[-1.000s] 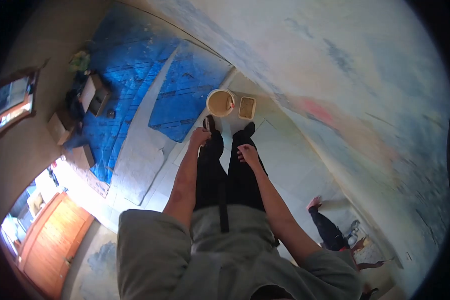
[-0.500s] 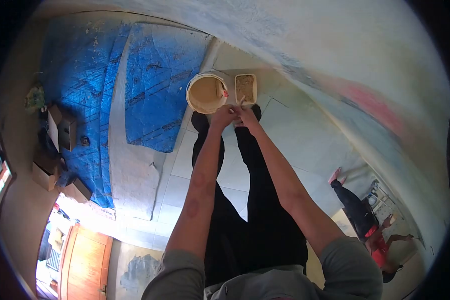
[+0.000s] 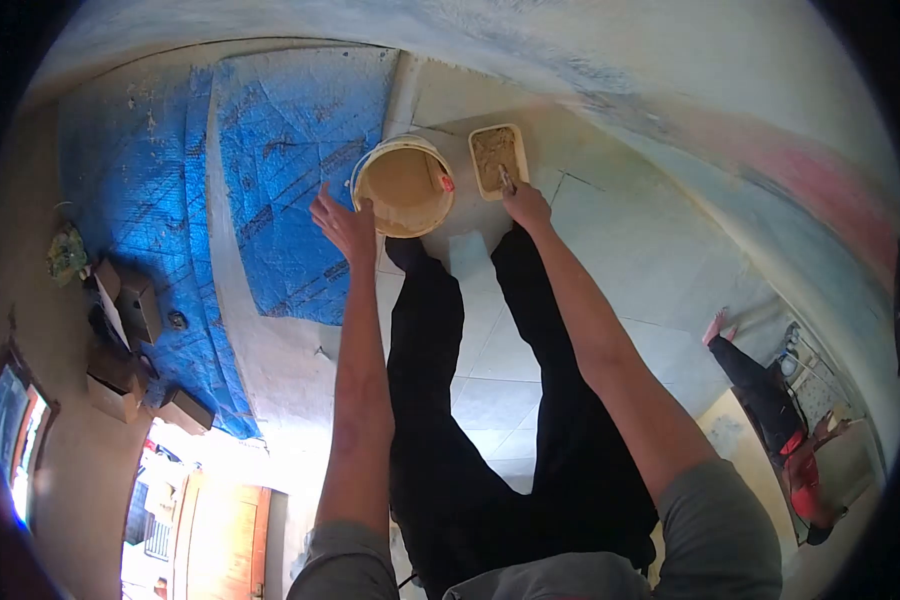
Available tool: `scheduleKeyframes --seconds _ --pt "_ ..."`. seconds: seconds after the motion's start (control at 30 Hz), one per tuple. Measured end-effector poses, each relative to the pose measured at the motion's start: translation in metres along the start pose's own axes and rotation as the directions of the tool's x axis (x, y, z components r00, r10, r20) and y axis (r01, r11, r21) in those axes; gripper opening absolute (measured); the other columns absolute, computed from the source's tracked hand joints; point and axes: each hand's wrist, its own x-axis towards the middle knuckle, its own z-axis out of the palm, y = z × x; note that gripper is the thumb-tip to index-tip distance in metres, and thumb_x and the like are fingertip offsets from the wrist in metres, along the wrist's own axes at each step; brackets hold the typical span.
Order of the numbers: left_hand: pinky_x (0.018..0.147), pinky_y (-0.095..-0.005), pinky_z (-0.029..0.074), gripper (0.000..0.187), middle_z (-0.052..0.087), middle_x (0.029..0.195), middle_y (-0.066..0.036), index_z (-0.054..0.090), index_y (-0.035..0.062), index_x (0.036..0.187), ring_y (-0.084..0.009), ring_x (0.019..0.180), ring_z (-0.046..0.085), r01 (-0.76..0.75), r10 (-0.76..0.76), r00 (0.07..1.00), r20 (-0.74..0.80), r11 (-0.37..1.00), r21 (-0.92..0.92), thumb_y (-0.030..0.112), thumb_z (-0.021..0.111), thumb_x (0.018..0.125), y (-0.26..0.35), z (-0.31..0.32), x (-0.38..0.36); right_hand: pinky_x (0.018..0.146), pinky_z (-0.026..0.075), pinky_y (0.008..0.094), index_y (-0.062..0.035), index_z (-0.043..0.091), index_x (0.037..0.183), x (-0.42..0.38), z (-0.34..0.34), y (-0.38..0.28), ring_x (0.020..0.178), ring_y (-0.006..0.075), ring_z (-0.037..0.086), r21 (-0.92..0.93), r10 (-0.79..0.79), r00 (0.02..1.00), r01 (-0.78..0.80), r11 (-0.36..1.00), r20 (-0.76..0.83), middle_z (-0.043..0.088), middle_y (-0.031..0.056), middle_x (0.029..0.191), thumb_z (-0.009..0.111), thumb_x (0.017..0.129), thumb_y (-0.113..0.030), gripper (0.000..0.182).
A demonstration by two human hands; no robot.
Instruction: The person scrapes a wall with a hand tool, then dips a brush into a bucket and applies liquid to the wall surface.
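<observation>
My left hand [image 3: 346, 228] is beside a round white bucket [image 3: 440, 222] of tan liquid, fingers spread and thumb right at its left rim. A red-tipped stick or handle [image 3: 446, 184] leans inside the bucket's right side. Closed around a short-handled tool [image 3: 507, 181] is my right hand [image 3: 528, 207], at the near edge of a pale rectangular tray [image 3: 519, 150]. Thick brown paste [image 3: 492, 150] fills much of that tray, and the tool's far end reaches into it; its blade shape is hidden.
Blue sheeting [image 3: 290, 180] covers the floor at left, with cardboard boxes [image 3: 130, 305] on it. Pale tiles [image 3: 620, 260] extend right to a patchy wall [image 3: 730, 90]. Another person [image 3: 770, 400] is at far right. An orange door [image 3: 220, 530] stands lower left.
My hands were together between bucket and tray; they have separated. The left moved to the bucket's left rim, the right to the tray's near edge, gripping the tool.
</observation>
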Motion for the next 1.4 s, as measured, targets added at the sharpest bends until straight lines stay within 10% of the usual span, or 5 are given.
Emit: scheduleKeyframes --seconds 0.13,0.2,0.57,1.0,1.4 --pt "0.082 -0.0454 0.044 0.056 0.057 0.100 -0.018 0.049 0.0024 0.114 -0.0351 0.094 0.055 0.172 -0.081 0.920 0.384 0.963 -0.209 0.021 0.070 0.066 -0.070 0.050 0.014 0.082 0.044 0.0452 -0.0048 0.057 0.104 0.008 0.007 0.000 0.096 0.0361 0.057 0.021 0.023 1.000 -0.023 1.000 0.001 0.061 0.0190 0.099 0.041 0.086 -0.041 0.044" --pt "0.084 -0.0428 0.045 0.061 0.059 0.100 -0.019 0.047 0.0027 0.119 -0.0349 0.097 0.057 0.704 -0.303 0.478 0.824 0.694 -0.153 0.023 0.069 0.066 -0.065 0.048 0.024 0.082 0.044 0.0453 -0.0048 0.057 0.104 0.009 0.006 -0.004 0.097 0.0364 0.056 0.013 0.033 0.999 -0.033 0.999 0.021 0.060 0.0193 0.100 0.041 0.086 -0.042 0.045" --pt "0.087 -0.0413 0.044 0.057 0.060 0.104 -0.022 0.048 0.0089 0.121 -0.0360 0.103 0.055 0.454 -0.130 0.609 0.782 0.866 -0.210 0.010 0.048 0.065 -0.075 0.072 0.008 0.075 0.048 0.0440 -0.0013 0.050 0.109 -0.017 0.004 -0.069 0.090 0.0348 0.059 0.716 -0.071 0.989 -0.042 0.697 0.127 0.060 0.0182 0.097 0.043 0.085 -0.045 0.051" --pt "0.071 -0.0411 0.049 0.048 0.062 0.089 -0.020 0.051 -0.0008 0.111 -0.0308 0.084 0.062 0.380 -0.166 0.777 0.608 0.893 -0.242 0.010 0.056 0.065 -0.023 -0.110 -0.074 0.055 0.047 0.0430 -0.0063 0.049 0.089 -0.219 -0.095 -0.097 0.068 0.0294 0.059 -0.234 -0.664 0.556 0.652 0.721 -0.500 0.053 0.0113 0.071 0.056 0.076 -0.016 0.017" --pt "0.081 -0.0395 0.047 0.047 0.057 0.109 -0.017 0.046 0.0079 0.121 -0.0323 0.102 0.056 0.366 0.014 0.812 0.584 0.767 -0.527 0.012 0.048 0.075 0.107 -0.355 -0.107 0.052 0.049 0.0380 -0.0102 0.065 0.069 -0.425 -0.187 -0.079 0.065 0.0231 0.064 -0.412 -0.587 0.756 0.455 0.789 -0.290 0.064 0.0082 0.070 0.059 0.070 -0.019 0.011"
